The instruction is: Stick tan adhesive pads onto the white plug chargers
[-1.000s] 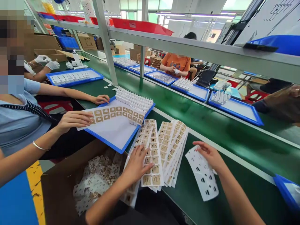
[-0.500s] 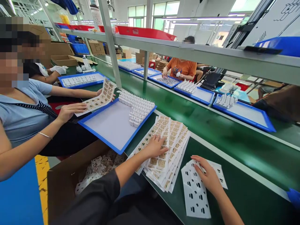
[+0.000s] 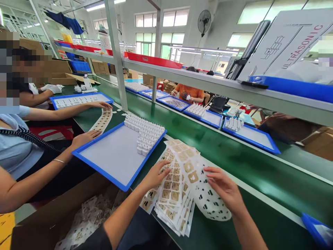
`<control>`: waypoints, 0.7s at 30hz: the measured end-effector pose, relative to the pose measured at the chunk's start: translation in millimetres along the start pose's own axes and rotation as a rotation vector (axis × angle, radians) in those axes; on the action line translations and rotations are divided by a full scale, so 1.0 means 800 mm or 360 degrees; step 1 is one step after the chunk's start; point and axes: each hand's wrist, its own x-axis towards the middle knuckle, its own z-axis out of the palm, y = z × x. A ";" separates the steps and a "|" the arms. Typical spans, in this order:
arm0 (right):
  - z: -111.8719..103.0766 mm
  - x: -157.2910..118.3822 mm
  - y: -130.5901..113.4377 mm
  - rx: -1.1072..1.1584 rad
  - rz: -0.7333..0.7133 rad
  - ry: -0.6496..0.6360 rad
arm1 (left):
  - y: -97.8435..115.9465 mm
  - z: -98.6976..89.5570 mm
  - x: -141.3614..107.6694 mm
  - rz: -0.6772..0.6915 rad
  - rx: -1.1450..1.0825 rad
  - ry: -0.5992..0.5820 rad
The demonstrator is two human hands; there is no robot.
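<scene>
My left hand (image 3: 156,176) rests at the left side of a fanned stack of white sheets (image 3: 173,180) with tan die-cut pieces, its fingers loosely apart. With my right hand (image 3: 225,189) I grip the right edge of a partly peeled sticker sheet (image 3: 205,194). This sheet bends over the right side of the stack. Tan pieces remain on its upper left part, while dark cut-out holes show through its lower white part. My right thumb is mostly hidden.
Left of the stack is a blue-rimmed tray (image 3: 104,152) with rows of white plastic parts (image 3: 147,130). A co-worker's hand (image 3: 87,139) touches another sheet (image 3: 102,119). Below, a cardboard box (image 3: 28,229) contains peeled sheets. A metal shelf (image 3: 197,78) runs above the green belt (image 3: 192,126).
My right hand has lifted the perforated sheet and moved it left over the stack. My left hand has slid back toward the stack's left edge. The camera view has tilted upward.
</scene>
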 end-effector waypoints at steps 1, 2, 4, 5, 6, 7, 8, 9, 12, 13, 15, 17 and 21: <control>0.006 -0.003 0.019 0.0010 0.0148 -0.0055 | -0.002 -0.006 -0.004 -0.0065 -0.0099 -0.0015; 0.012 -0.005 0.038 0.0007 0.0281 -0.0043 | -0.004 -0.010 -0.008 -0.0116 -0.0173 -0.0045; 0.026 -0.009 0.073 -0.0053 0.0526 -0.0040 | -0.008 -0.013 -0.016 -0.0161 -0.0215 -0.0085; 0.033 -0.012 0.085 -0.0079 0.0602 -0.0063 | -0.011 -0.013 -0.019 -0.0164 -0.0183 -0.0079; 0.039 -0.014 0.094 -0.0100 0.0654 -0.0095 | -0.013 -0.011 -0.023 -0.0158 -0.0131 -0.0055; 0.044 -0.017 0.098 -0.0106 0.0681 -0.0128 | -0.015 -0.008 -0.026 -0.0144 -0.0073 -0.0022; 0.048 -0.020 0.099 -0.0121 0.0681 -0.0153 | -0.018 -0.005 -0.029 -0.0122 -0.0022 0.0013; 0.050 -0.023 0.096 -0.0165 0.0662 -0.0175 | -0.020 -0.003 -0.032 -0.0095 0.0018 0.0045; 0.042 -0.016 0.080 -0.0502 0.0542 -0.0267 | -0.031 0.001 -0.037 -0.0002 0.0080 0.0145; 0.035 -0.006 0.074 -0.0633 0.0502 -0.0280 | -0.035 0.001 -0.038 0.0030 0.0088 0.0184; 0.016 0.028 0.064 -0.0804 0.0482 -0.0242 | -0.044 0.000 -0.039 0.0098 0.0092 0.0275; -0.011 0.078 0.059 -0.0878 0.0536 -0.0149 | -0.052 -0.001 -0.038 0.0146 0.0079 0.0347; -0.073 0.187 0.055 -0.1028 0.0739 0.0046 | -0.063 -0.004 -0.038 0.0137 0.0024 0.0386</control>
